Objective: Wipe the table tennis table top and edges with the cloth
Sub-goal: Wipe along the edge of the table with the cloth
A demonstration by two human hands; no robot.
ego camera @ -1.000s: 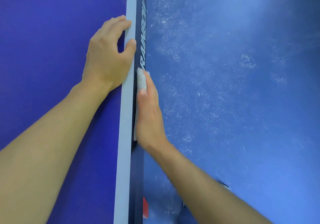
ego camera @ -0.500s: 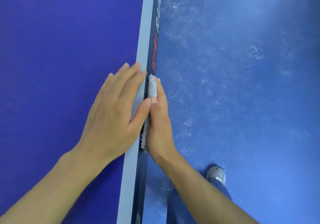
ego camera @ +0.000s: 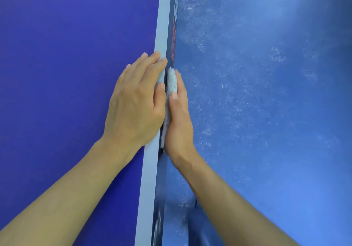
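1. Head view, looking straight down: blue table tennis table top (ego camera: 66,74) filling the left half, scuffed blue floor (ego camera: 266,93) on the right.
2. Pale edge stripe (ego camera: 150,169) running along the table's side, dark side rail (ego camera: 162,179) just beyond it, with red and white lettering (ego camera: 173,42) partly cut off at the top.
3. Left hand (ego camera: 135,103) flat on the top, palm down, fingers extended and together, fingertips (ego camera: 157,54) reaching over the stripe; released, grasping nothing.
4. Right hand (ego camera: 179,120) set edge-on against the side rail, fingers straight, pressing the cloth against the rail rather than clenching it.
5. Cloth (ego camera: 172,82), light grey and folded, sandwiched between right palm and the rail, its upper end poking out past the thumb, lower end just showing near the wrist.
6. Left thumb touching the cloth's inner side.
7. Both forearms entering from the bottom, converging on the edge.
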